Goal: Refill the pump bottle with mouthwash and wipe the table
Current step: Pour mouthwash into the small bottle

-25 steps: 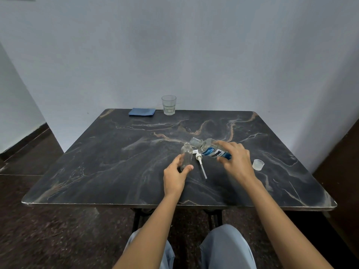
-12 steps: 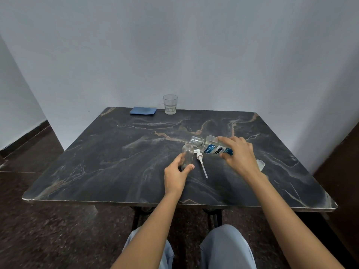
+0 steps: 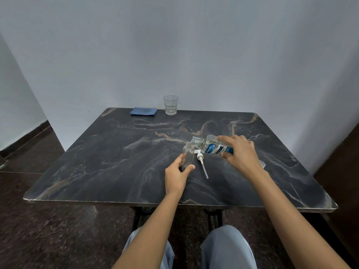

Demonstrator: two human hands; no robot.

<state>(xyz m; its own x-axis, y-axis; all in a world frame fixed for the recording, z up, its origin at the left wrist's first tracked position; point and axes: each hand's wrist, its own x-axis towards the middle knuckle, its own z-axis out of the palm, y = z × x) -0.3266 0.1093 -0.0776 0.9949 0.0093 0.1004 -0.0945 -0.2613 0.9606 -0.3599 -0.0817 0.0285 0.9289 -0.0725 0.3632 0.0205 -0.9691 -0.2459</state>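
Note:
A small clear pump bottle (image 3: 188,155) stands upright on the dark marble table (image 3: 116,164), uncapped, with my left hand (image 3: 177,174) wrapped around its base. My right hand (image 3: 240,153) holds a clear mouthwash bottle (image 3: 212,146) with a blue label, tipped to the left. Its open mouth sits just above and right of the small bottle's neck. The white pump head (image 3: 202,162) with its long tube lies flat on the table between my hands. A small clear cap (image 3: 262,163) peeks out behind my right wrist.
A folded blue cloth (image 3: 143,111) and a clear drinking glass (image 3: 170,104) sit at the table's far edge against the wall. The table's near edge runs just above my knees. Dark floor lies on both sides.
My right hand has raised the mouthwash bottle slightly and brought its mouth closer over the small bottle's neck. My left hand has kept its hold on the small bottle.

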